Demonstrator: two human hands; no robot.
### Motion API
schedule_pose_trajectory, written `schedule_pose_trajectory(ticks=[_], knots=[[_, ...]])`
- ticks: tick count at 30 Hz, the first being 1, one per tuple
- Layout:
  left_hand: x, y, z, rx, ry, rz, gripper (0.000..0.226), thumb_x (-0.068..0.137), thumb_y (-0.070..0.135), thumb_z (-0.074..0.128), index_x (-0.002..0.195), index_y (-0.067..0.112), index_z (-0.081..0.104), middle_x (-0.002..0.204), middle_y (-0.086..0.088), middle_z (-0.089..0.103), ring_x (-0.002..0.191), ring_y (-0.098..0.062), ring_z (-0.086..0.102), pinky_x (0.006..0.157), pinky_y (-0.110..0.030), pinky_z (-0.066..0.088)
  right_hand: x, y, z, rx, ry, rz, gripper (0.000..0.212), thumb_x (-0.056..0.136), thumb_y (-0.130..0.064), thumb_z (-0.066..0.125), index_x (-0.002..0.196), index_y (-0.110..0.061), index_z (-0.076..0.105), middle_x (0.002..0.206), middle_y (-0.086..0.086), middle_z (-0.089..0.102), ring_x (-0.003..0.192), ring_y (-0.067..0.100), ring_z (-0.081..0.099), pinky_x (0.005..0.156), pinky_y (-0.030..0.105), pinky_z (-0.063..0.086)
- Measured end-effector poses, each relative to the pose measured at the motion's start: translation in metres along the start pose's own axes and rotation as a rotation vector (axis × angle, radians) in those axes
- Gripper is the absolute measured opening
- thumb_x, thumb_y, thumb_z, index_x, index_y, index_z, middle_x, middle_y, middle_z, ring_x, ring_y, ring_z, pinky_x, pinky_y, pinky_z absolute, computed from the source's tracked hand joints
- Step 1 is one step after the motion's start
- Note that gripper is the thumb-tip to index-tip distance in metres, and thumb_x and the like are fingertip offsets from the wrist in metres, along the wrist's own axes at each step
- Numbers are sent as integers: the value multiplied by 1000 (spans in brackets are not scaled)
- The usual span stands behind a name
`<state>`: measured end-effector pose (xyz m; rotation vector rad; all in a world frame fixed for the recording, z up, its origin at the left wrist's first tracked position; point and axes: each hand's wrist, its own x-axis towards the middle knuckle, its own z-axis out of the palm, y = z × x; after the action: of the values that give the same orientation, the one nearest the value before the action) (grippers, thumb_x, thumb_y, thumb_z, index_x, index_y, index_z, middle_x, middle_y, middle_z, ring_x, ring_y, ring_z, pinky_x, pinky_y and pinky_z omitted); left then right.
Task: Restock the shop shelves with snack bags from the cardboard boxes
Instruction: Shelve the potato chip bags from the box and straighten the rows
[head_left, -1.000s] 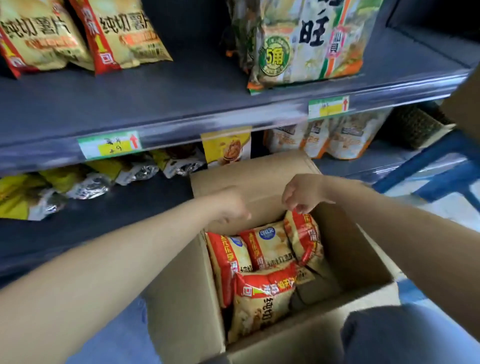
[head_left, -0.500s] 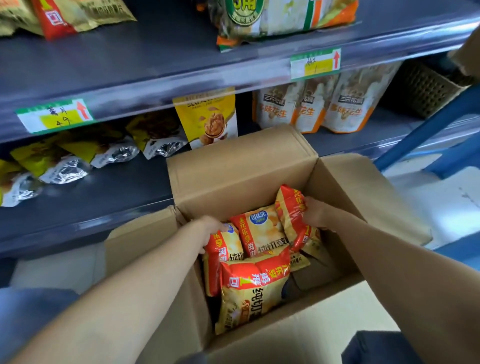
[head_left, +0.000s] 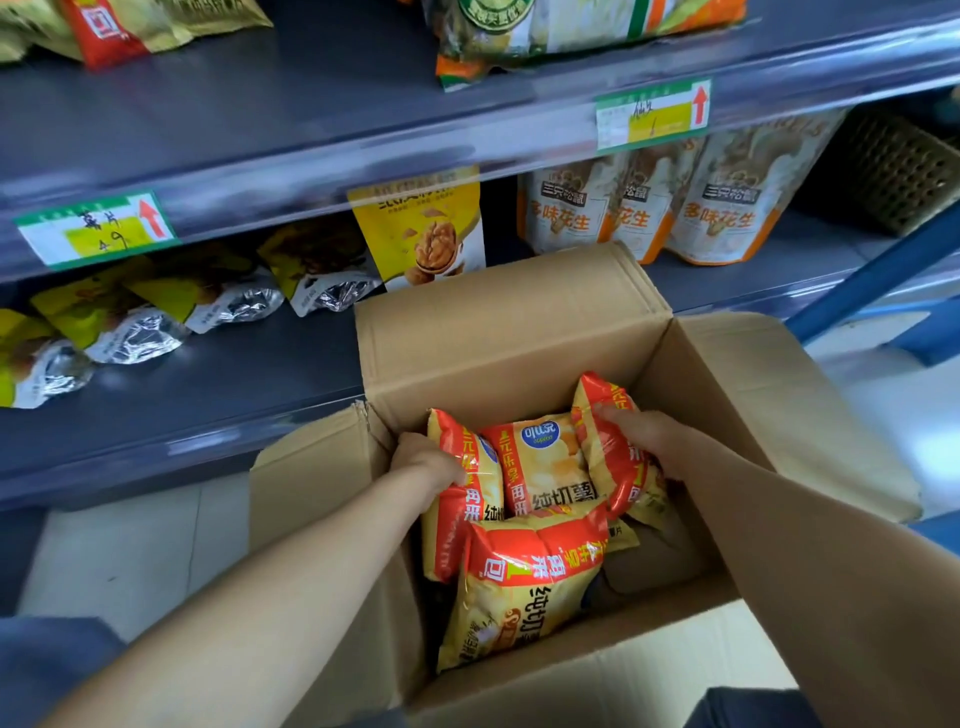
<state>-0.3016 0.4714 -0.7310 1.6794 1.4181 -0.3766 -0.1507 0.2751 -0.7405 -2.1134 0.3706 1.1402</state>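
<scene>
An open cardboard box (head_left: 509, 332) stands on the floor before the shelves, holding several yellow-and-red chip bags. Inside it, my left hand (head_left: 426, 462) grips the leftmost chip bag (head_left: 467, 499) at its left edge. On the other side, my right hand (head_left: 639, 436) closes over the rightmost chip bag (head_left: 608, 447), which stands upright. Between them sits a middle chip bag (head_left: 545, 473), and another chip bag (head_left: 519, 587) lies in front, nearest me. The grey upper shelf (head_left: 270, 119) carries a few of the same chip bags at its far left.
The lower shelf (head_left: 208, 384) holds toppled yellow foil pouches (head_left: 130, 322), an upright walnut bag (head_left: 421, 228) and orange peanut bags (head_left: 639, 208). Price labels (head_left: 93, 228) are stuck to the shelf edge. A blue frame (head_left: 878, 270) and a woven basket (head_left: 888, 166) are at the right.
Both hands have dropped from above the box rim down into the box and closed on the outer bags. The view has tilted downward, closer to the box.
</scene>
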Motion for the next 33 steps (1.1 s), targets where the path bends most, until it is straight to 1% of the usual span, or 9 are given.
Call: schedule_pose_trajectory(ticks=[4, 8, 12, 15, 17, 20, 22, 28, 33], knots=[[-6, 6, 4, 87, -21, 91, 81, 69, 15, 82, 136, 7, 38, 135, -15, 52, 121, -33, 54, 98, -39, 49, -4, 1, 0, 100, -38, -30, 57, 91, -50, 50, 129, -8, 54, 115, 16, 66, 101, 29, 63, 95, 39, 48], [-9, 13, 4, 293, 12, 198, 72, 80, 15, 73, 139, 13, 32, 134, -12, 55, 122, -30, 55, 97, -35, 48, -19, -1, 8, 74, -151, 34, 41, 88, -37, 60, 118, -12, 49, 95, 11, 62, 79, 26, 59, 61, 33, 44], [-13, 13, -2, 420, 114, 219, 53, 84, 15, 68, 131, 6, 44, 132, -12, 56, 122, -29, 55, 96, -34, 47, -17, 2, 7, 97, -139, 11, 83, 70, -41, 77, 138, -15, 37, 123, 13, 60, 102, 31, 62, 90, 45, 50], [-17, 11, -15, 433, 116, 249, 46, 84, 18, 68, 126, 6, 51, 129, -12, 57, 119, -28, 57, 95, -33, 48, -19, 5, 8, 107, -160, 20, 68, 79, -53, 65, 132, -16, 46, 130, 8, 56, 121, 29, 51, 110, 42, 33], [-21, 12, -26, 425, 128, 273, 48, 83, 18, 68, 127, 7, 51, 130, -11, 56, 119, -28, 56, 97, -33, 48, -18, 4, 9, 106, -172, 30, 59, 80, -59, 60, 123, -18, 52, 124, 6, 59, 116, 26, 52, 104, 38, 35], [-27, 13, -42, 405, 145, 296, 52, 84, 20, 68, 131, 9, 49, 132, -9, 54, 120, -27, 55, 99, -35, 47, -27, 0, 12, 193, -258, -7, 38, 89, -49, 54, 90, -11, 54, 84, 8, 57, 76, 20, 53, 82, 30, 33], [-32, 14, -51, 399, 143, 308, 54, 84, 21, 69, 133, 9, 48, 132, -10, 54, 119, -28, 56, 98, -37, 48, -32, -2, 15, 216, -289, 8, 36, 88, -46, 56, 81, -12, 52, 80, 10, 55, 79, 23, 53, 91, 35, 31], [-45, 16, -71, 274, 91, 340, 46, 77, 20, 74, 119, 12, 58, 118, -10, 63, 104, -30, 63, 93, -41, 52, -30, -5, 24, 193, -385, 45, 37, 81, -43, 68, 98, -10, 63, 87, 14, 71, 82, 27, 65, 76, 37, 49], [-57, 26, -83, 139, 31, 420, 44, 76, 13, 74, 117, 13, 59, 112, -10, 65, 97, -29, 65, 89, -45, 54, -38, -13, 24, 114, -366, 10, 50, 69, -32, 79, 111, -8, 64, 92, 14, 75, 85, 27, 70, 89, 42, 53]])
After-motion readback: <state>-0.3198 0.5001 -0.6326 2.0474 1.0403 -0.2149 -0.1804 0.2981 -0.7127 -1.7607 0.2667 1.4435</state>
